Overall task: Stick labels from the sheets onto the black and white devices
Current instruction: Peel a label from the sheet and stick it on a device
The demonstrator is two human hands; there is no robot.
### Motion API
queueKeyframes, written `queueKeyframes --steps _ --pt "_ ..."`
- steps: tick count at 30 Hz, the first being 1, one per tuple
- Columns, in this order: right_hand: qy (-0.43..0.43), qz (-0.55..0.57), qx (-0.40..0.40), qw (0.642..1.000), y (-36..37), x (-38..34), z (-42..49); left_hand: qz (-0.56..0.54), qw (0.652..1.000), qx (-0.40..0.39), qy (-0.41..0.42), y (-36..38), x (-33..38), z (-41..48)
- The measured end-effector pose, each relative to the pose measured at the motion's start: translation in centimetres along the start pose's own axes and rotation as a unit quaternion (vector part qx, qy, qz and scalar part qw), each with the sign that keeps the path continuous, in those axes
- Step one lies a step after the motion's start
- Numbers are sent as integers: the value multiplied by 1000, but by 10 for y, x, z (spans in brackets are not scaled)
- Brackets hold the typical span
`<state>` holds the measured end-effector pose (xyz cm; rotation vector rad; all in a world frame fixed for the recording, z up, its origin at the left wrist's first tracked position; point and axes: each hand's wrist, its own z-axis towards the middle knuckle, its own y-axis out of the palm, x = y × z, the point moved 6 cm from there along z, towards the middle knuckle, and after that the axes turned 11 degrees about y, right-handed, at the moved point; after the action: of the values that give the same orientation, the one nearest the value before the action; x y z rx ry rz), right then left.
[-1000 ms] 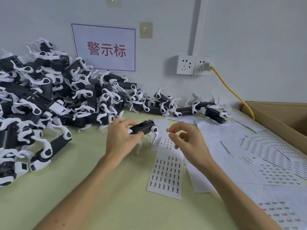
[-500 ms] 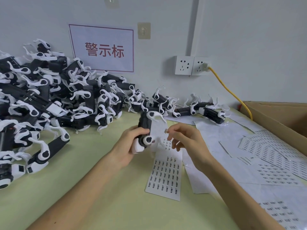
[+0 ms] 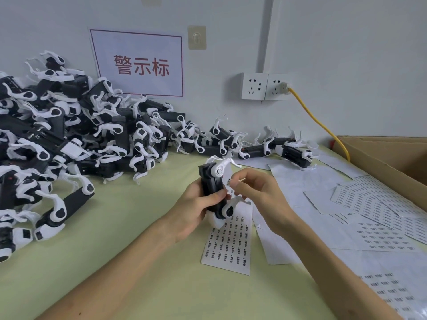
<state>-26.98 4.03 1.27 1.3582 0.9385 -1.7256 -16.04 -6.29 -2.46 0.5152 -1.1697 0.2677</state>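
Note:
My left hand (image 3: 196, 209) grips a black and white device (image 3: 213, 188) and holds it upright above the table. My right hand (image 3: 256, 192) pinches a small white label (image 3: 229, 182) right beside the device's black body. Under both hands lies a label sheet (image 3: 231, 241) printed with rows of small dark labels. A big heap of black and white devices (image 3: 69, 139) fills the left of the table, and a short row of devices (image 3: 265, 146) runs along the wall.
More label sheets (image 3: 374, 218) and blank backing paper (image 3: 300, 181) cover the table's right side. An open cardboard box (image 3: 392, 158) stands at the far right. A yellow cable (image 3: 318, 121) runs from the wall sockets (image 3: 263, 86) towards the box. A printed sign (image 3: 138, 63) hangs on the wall.
My left hand lifted the device off the table and turned it from lying flat to upright. My right hand brought the pinched label up beside it.

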Motion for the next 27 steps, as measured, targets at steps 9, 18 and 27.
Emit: queueKeyframes --steps 9,18,27 --pt "3 -68 -4 998 6 7 0 -33 999 -6 -38 10 4 -4" --pt "-6 -106 17 994 6 7 -1 24 999 -9 -47 10 0 -5" --pt "-27 -132 40 990 5 8 -1 65 997 -25 -37 11 2 -6"
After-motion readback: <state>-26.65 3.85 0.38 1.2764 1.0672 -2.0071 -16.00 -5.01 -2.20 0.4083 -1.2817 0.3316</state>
